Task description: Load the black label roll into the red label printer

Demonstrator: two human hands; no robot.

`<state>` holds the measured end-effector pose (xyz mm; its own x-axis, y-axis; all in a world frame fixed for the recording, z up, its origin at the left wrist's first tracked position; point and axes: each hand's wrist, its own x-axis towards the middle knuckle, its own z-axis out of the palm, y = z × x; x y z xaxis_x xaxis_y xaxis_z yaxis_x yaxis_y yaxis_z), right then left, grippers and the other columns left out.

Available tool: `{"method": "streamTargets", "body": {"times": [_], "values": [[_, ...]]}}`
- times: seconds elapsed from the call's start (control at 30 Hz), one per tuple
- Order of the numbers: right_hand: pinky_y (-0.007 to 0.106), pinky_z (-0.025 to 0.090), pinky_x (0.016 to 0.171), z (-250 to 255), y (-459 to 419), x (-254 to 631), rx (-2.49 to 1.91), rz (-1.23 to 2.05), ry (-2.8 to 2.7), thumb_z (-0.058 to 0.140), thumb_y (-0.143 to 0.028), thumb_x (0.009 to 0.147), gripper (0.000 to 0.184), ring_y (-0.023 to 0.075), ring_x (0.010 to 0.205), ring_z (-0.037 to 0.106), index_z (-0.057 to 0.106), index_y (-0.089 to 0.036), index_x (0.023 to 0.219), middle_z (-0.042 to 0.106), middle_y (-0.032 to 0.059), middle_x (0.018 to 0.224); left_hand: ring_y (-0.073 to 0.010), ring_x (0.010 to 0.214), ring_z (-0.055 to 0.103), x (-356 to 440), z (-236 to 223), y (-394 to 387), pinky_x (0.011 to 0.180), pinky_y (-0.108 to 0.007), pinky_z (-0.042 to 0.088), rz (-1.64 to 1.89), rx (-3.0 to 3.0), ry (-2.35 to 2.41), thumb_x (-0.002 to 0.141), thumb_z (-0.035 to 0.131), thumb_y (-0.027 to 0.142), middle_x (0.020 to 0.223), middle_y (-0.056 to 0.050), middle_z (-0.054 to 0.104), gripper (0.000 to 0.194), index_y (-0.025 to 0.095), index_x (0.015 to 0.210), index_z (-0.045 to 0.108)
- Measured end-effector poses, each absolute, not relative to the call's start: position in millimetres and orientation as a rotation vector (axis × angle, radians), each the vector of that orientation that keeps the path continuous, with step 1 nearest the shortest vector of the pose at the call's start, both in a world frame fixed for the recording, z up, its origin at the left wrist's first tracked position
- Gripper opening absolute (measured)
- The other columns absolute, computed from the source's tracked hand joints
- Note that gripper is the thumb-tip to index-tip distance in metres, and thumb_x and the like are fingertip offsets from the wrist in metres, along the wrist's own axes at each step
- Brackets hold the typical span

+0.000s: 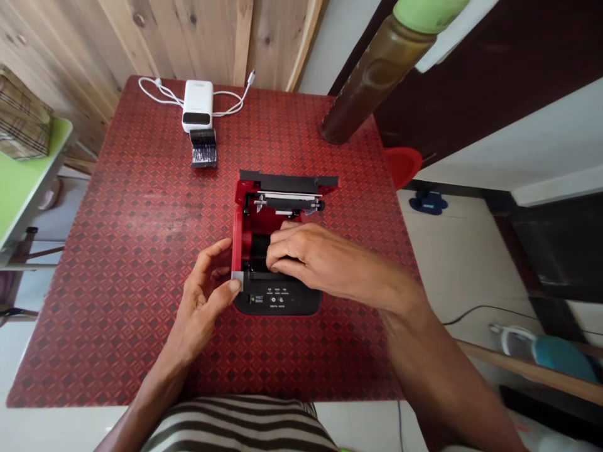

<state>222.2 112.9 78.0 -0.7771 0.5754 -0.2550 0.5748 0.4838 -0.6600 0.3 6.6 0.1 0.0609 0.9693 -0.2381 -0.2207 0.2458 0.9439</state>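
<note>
A small red and black label printer [277, 292] stands on the table with its lid [287, 184] raised toward the back. My left hand [205, 295] steadies its left side, the thumb on the grey front corner and the fingers along the red wall. Down inside the compartment reaches my right hand [294, 251], its fingers curled together and the tips hidden. Beside those fingers a dark roll [260, 246] shows in the compartment. Whether the right fingers grip the roll cannot be made out.
The table [141, 251] has a red patterned top. At its back left lie a white power bank [198, 100] with a white cable [230, 103] and a curled black strip [204, 149]. A tall brown bottle with a green lid [372, 75] stands at the back right.
</note>
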Motion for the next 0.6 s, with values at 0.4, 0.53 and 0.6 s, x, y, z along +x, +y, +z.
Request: {"method": "streamTargets", "body": {"times": [0.4, 0.53, 0.6], "values": [[0.035, 0.051, 0.094, 85, 133, 234, -0.780, 1.269, -2.845, 0.058, 0.005, 0.098, 0.036, 0.0174, 0.089, 0.072, 0.079, -0.022, 0.087, 0.083, -0.0001, 0.097, -0.0310, 0.123, 0.073, 0, 2, 7, 0.104, -0.046, 0.061, 1.086, 0.868, 1.123, 0.098, 0.083, 0.050, 0.150, -0.010, 0.074, 0.059, 0.031, 0.152, 0.067], [0.034, 0.050, 0.090, 81, 128, 232, -0.812, 1.219, -2.826, 0.061, 0.003, 0.100, 0.034, 0.0168, 0.085, 0.068, 0.075, -0.021, 0.081, 0.079, -0.0006, 0.091, -0.0297, 0.125, 0.071, -1, 0, 7, 0.106, -0.044, 0.060, 1.093, 0.876, 1.117, 0.099, 0.082, 0.048, 0.152, -0.008, 0.073, 0.058, 0.031, 0.152, 0.067], [0.034, 0.050, 0.087, 80, 124, 233, -0.827, 1.159, -2.790, 0.063, 0.000, 0.103, 0.030, 0.0170, 0.084, 0.068, 0.075, -0.020, 0.085, 0.077, -0.0004, 0.089, -0.0300, 0.125, 0.071, -1, 0, 7, 0.106, -0.045, 0.060, 1.089, 0.879, 1.121, 0.099, 0.082, 0.048, 0.153, -0.009, 0.073, 0.058, 0.031, 0.153, 0.067]]}}
